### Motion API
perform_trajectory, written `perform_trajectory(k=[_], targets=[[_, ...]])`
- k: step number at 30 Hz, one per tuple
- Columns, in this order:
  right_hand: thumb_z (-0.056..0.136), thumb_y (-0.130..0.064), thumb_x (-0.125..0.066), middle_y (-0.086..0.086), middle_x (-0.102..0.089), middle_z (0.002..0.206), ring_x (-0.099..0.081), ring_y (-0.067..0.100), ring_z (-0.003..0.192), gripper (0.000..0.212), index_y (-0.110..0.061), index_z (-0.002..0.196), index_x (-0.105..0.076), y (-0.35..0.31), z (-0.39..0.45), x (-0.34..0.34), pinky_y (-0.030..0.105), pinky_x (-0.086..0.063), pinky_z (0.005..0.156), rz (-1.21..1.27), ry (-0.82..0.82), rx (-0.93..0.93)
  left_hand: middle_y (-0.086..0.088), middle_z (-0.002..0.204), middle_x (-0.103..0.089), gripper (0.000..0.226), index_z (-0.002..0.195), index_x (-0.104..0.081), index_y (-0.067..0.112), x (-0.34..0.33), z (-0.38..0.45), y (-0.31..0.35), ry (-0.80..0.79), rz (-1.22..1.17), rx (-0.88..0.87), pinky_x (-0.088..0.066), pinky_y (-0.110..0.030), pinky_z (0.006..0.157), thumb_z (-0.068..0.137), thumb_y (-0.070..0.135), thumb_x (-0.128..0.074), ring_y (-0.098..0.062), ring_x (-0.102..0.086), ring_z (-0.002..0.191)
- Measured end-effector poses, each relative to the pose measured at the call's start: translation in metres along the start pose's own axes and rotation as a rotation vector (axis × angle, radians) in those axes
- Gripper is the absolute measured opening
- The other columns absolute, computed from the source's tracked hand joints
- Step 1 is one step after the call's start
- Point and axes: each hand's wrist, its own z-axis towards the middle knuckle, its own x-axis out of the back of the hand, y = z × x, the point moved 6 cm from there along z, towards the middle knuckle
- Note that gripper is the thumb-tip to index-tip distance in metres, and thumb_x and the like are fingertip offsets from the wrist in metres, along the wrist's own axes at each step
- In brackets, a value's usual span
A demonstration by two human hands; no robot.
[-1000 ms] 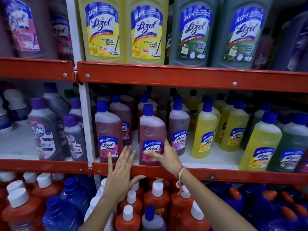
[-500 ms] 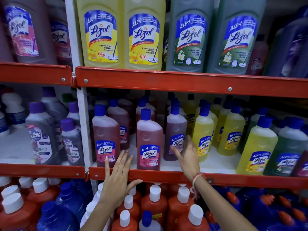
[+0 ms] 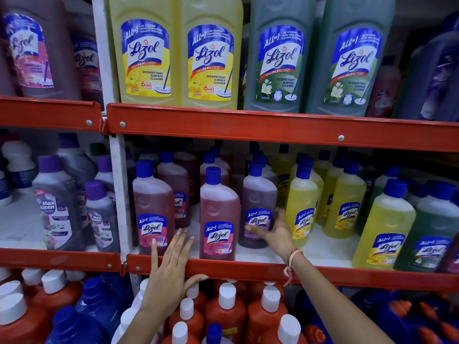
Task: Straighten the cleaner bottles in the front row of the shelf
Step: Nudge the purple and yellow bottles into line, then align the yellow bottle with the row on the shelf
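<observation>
On the middle shelf stand two pink Lizol bottles, one at the left (image 3: 152,207) and one at the centre (image 3: 218,217), both at the front edge. A purple Lizol bottle (image 3: 258,207) stands a little further back to their right. My right hand (image 3: 275,232) wraps around the lower part of the purple bottle, thumb across its label. My left hand (image 3: 171,266) lies flat with fingers spread on the red shelf rail (image 3: 260,269), fingertips between the two pink bottles. Yellow bottles (image 3: 301,209) stand to the right.
A large yellow bottle (image 3: 383,232) and a green one (image 3: 432,234) stand at the front right. Grey Max Kleen bottles (image 3: 57,207) fill the left bay. Big Lizol bottles (image 3: 146,53) line the shelf above. Orange and blue bottles (image 3: 227,314) crowd the shelf below.
My right hand left the centre pink bottle, moved right and closed around the purple bottle. My left hand stayed on the rail. The view shifted slightly downward.
</observation>
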Motion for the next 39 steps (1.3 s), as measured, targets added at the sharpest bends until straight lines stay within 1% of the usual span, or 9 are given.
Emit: perform_trajectory(k=[7, 11, 14, 23, 26, 29, 33, 36, 39], targets=[[0.063, -0.032, -0.085, 0.008, -0.066, 0.115, -0.066, 0.024, 0.1, 0.071, -0.017, 0.118, -0.043, 0.001, -0.014, 0.014, 0.04, -0.058, 0.085, -0.112, -0.065, 0.043, -0.011, 0.155, -0.034, 0.089, 0.147, -0.036, 0.011, 0.0, -0.001, 0.0, 0.01, -0.005, 0.008, -0.001, -0.056, 0.121, 0.086, 0.075, -0.029, -0.017, -0.002, 0.151], [0.065, -0.026, -0.085, -0.001, -0.065, 0.107, -0.063, 0.004, 0.089, 0.065, -0.017, 0.116, -0.045, -0.001, -0.031, 0.024, 0.016, -0.055, 0.068, -0.085, -0.096, 0.054, -0.012, 0.154, -0.036, 0.088, 0.146, -0.037, 0.01, 0.002, -0.001, 0.001, 0.006, -0.005, 0.008, -0.004, -0.057, 0.12, 0.086, 0.075, -0.03, -0.017, -0.003, 0.151], [0.065, -0.026, -0.084, -0.002, -0.065, 0.106, -0.063, 0.001, 0.089, 0.065, -0.014, 0.116, -0.046, -0.001, -0.037, 0.029, 0.011, -0.054, 0.063, -0.092, -0.127, 0.078, -0.012, 0.154, -0.036, 0.089, 0.145, -0.039, 0.01, 0.002, -0.001, 0.0, -0.008, -0.006, 0.023, -0.005, -0.057, 0.12, 0.086, 0.076, -0.028, -0.016, -0.002, 0.151], [0.063, -0.035, -0.079, -0.009, -0.064, 0.11, -0.064, 0.005, 0.102, 0.066, -0.022, 0.119, -0.046, -0.006, -0.05, 0.037, 0.015, -0.055, 0.071, 0.002, -0.196, 0.109, -0.014, 0.153, -0.039, 0.088, 0.144, -0.04, 0.01, 0.002, -0.001, 0.001, 0.0, -0.022, 0.029, -0.003, -0.056, 0.12, 0.086, 0.075, -0.028, -0.014, -0.001, 0.151], [0.066, -0.038, -0.075, -0.01, -0.065, 0.11, -0.064, 0.004, 0.101, 0.056, -0.02, 0.116, -0.055, -0.008, -0.051, 0.058, 0.015, -0.055, 0.07, 0.059, -0.097, 0.159, -0.014, 0.153, -0.04, 0.088, 0.144, -0.04, 0.01, 0.001, -0.002, 0.001, 0.007, -0.019, 0.033, -0.005, -0.057, 0.12, 0.087, 0.075, -0.027, -0.015, -0.002, 0.151], [0.073, -0.041, -0.07, 0.001, -0.063, 0.112, -0.063, 0.012, 0.101, 0.044, -0.02, 0.11, -0.059, -0.008, -0.04, 0.094, 0.018, -0.055, 0.071, 0.02, 0.186, 0.214, -0.015, 0.152, -0.04, 0.087, 0.143, -0.04, 0.009, 0.002, -0.002, 0.002, 0.018, -0.01, 0.032, -0.004, -0.056, 0.12, 0.087, 0.074, -0.027, -0.015, -0.001, 0.151], [0.065, -0.047, -0.073, 0.008, -0.048, 0.135, -0.049, 0.023, 0.123, 0.082, -0.017, 0.134, -0.041, 0.007, -0.007, 0.113, 0.04, -0.047, 0.1, -0.056, 0.185, 0.102, -0.015, 0.152, -0.041, 0.087, 0.143, -0.039, 0.009, 0.002, -0.002, 0.002, 0.028, -0.012, 0.031, -0.005, -0.057, 0.119, 0.087, 0.074, -0.026, -0.015, -0.001, 0.151], [0.066, -0.045, -0.076, 0.01, -0.044, 0.142, -0.044, 0.027, 0.13, 0.093, -0.022, 0.142, -0.03, 0.018, 0.01, 0.111, 0.041, -0.041, 0.105, -0.055, 0.0, -0.012, -0.015, 0.149, -0.044, 0.086, 0.144, -0.036, 0.011, 0.002, -0.001, 0.0, 0.019, -0.018, 0.043, -0.001, -0.053, 0.12, 0.087, 0.074, -0.025, -0.014, 0.002, 0.151], [0.045, -0.064, -0.08, 0.007, -0.052, 0.138, -0.048, 0.025, 0.128, 0.11, -0.018, 0.137, -0.038, 0.03, 0.019, 0.106, 0.042, -0.04, 0.107, -0.031, -0.149, -0.109, -0.015, 0.149, -0.044, 0.087, 0.145, -0.033, 0.012, 0.001, -0.001, 0.0, 0.01, -0.012, 0.049, -0.001, -0.053, 0.12, 0.086, 0.075, -0.025, -0.014, 0.002, 0.151]])
